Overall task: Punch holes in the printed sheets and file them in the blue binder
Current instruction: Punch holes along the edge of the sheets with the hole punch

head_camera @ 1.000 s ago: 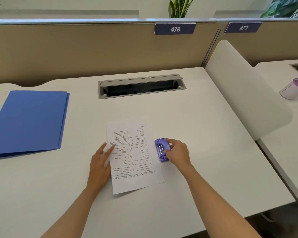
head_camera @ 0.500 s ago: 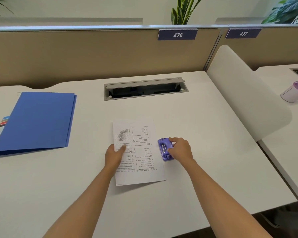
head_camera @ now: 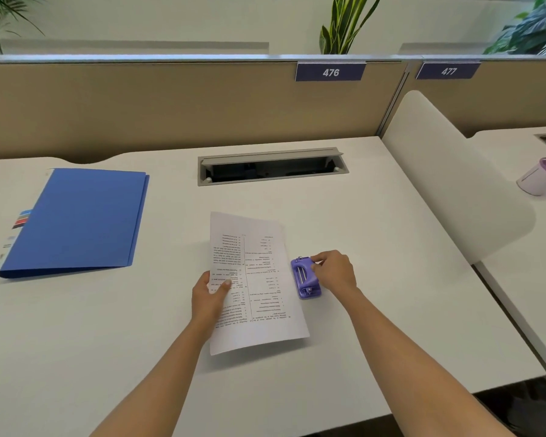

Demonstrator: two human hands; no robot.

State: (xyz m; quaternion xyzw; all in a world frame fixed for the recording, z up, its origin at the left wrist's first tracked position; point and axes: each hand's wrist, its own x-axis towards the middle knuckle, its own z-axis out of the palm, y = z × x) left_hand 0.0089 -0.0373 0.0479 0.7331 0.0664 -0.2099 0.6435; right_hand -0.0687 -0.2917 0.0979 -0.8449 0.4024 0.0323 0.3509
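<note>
A printed sheet [head_camera: 259, 279] lies in the middle of the white desk, its left edge lifted. My left hand [head_camera: 210, 296] pinches that left edge, thumb on top. A small purple hole punch [head_camera: 304, 279] sits at the sheet's right edge. My right hand [head_camera: 336, 271] grips the punch from the right side. The blue binder [head_camera: 79, 220] lies closed at the far left of the desk, with coloured index tabs poking out of its left side.
A grey cable tray [head_camera: 271, 167] is set into the desk behind the sheet. A white divider panel [head_camera: 454, 181] stands on the right; beyond it is a lilac cup [head_camera: 541, 176]. A beige partition runs along the back.
My left hand went from lying flat on the sheet to pinching its left edge and raising it. My right hand stayed on the punch.
</note>
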